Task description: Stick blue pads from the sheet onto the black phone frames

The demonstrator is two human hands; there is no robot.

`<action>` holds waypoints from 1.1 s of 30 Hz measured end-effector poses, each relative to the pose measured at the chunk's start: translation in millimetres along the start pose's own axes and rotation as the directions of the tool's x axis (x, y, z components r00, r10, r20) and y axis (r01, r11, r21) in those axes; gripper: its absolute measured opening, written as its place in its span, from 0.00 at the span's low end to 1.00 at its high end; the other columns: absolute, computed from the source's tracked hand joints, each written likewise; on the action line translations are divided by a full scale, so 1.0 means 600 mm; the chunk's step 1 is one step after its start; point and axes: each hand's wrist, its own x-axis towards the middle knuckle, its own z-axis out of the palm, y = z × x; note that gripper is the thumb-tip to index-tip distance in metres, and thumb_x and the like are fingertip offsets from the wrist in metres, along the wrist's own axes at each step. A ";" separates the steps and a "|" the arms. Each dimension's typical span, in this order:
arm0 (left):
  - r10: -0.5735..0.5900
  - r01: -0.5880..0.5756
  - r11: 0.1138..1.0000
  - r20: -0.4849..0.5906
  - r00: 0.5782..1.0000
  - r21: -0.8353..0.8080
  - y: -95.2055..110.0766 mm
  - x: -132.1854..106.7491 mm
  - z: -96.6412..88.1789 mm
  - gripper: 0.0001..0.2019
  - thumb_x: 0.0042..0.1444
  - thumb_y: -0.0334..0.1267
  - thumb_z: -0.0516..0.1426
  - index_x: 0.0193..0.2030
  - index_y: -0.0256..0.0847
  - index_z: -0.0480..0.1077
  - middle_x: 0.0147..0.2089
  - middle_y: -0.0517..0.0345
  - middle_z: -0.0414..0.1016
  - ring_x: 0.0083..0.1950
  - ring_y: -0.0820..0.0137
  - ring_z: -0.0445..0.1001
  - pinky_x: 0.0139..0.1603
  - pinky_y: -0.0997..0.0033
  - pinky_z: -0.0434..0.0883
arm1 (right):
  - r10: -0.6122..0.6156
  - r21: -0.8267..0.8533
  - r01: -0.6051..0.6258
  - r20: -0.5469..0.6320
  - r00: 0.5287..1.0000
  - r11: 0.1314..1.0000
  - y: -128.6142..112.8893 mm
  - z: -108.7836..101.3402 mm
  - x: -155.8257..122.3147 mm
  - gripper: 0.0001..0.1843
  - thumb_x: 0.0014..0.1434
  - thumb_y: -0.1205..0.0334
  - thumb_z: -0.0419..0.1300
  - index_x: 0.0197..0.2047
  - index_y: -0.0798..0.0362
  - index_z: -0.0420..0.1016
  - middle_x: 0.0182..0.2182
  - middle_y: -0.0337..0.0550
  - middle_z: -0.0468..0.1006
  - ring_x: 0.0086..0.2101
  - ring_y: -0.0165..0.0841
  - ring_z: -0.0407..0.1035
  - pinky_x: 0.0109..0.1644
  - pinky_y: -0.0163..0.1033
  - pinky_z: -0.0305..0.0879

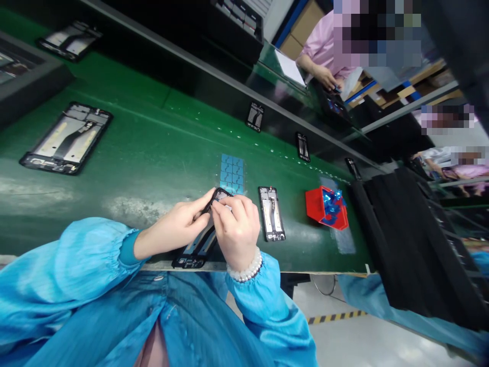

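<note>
A black phone frame (pixel 196 250) lies at the front edge of the green bench, its upper end tilted up between my hands. My left hand (pixel 171 227) grips its upper left side, thumb and fingers around the edge. Over the top end, my right hand (pixel 239 224) is closed in a pinch; whatever sits between the fingertips is hidden. Just beyond the hands is a sheet of blue stickers (pixel 232 171) with cut outlines. To the right of my right hand lies another phone frame (pixel 272 214), its silvery inner side and dark ribbon cable facing up.
More phone frames lie at the left (pixel 69 137) and along the bench's back. A red bin (pixel 314 204) with blue film scraps stands right, near a black covered tray (pixel 393 229). A metal rail (pixel 191 71) runs behind. Co-workers sit across the bench.
</note>
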 end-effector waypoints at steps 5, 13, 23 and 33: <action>0.002 -0.002 0.999 -0.005 1.000 0.039 0.006 -0.002 -0.002 0.30 0.57 0.41 0.46 0.66 0.30 0.56 0.24 0.63 0.71 0.25 0.71 0.68 0.31 0.75 0.69 | -0.048 0.004 0.048 0.002 0.999 0.999 -0.001 0.002 0.001 0.06 0.60 0.68 0.55 0.35 0.52 0.73 0.33 0.43 0.76 0.41 0.35 0.65 0.45 0.40 0.59; -0.037 0.031 0.994 -0.058 0.998 -0.104 -0.009 -0.001 0.015 0.28 0.59 0.40 0.48 0.67 0.39 0.56 0.52 0.55 0.76 0.47 0.65 0.76 0.47 0.71 0.72 | 0.184 0.115 -0.175 -0.072 0.980 0.978 -0.015 0.019 0.004 0.05 0.58 0.68 0.55 0.31 0.52 0.71 0.35 0.44 0.72 0.43 0.36 0.62 0.50 0.44 0.60; -0.165 0.075 0.896 -0.170 0.972 -0.438 -0.031 0.023 0.014 0.24 0.58 0.43 0.52 0.60 0.35 0.63 0.55 0.47 0.74 0.51 0.63 0.75 0.51 0.67 0.72 | 0.427 -0.004 -0.562 -0.645 0.633 0.827 0.236 -0.135 -0.010 0.07 0.54 0.65 0.55 0.26 0.46 0.67 0.24 0.40 0.68 0.29 0.35 0.64 0.35 0.50 0.54; -0.198 0.194 0.980 -0.316 0.928 -0.045 -0.034 0.050 0.004 0.20 0.62 0.45 0.45 0.51 0.36 0.70 0.43 0.54 0.79 0.42 0.64 0.75 0.43 0.71 0.69 | 0.734 0.145 -0.725 -0.241 0.635 0.674 0.522 -0.184 0.010 0.20 0.46 0.71 0.61 0.12 0.49 0.55 0.21 0.40 0.66 0.35 0.39 0.68 0.36 0.48 0.54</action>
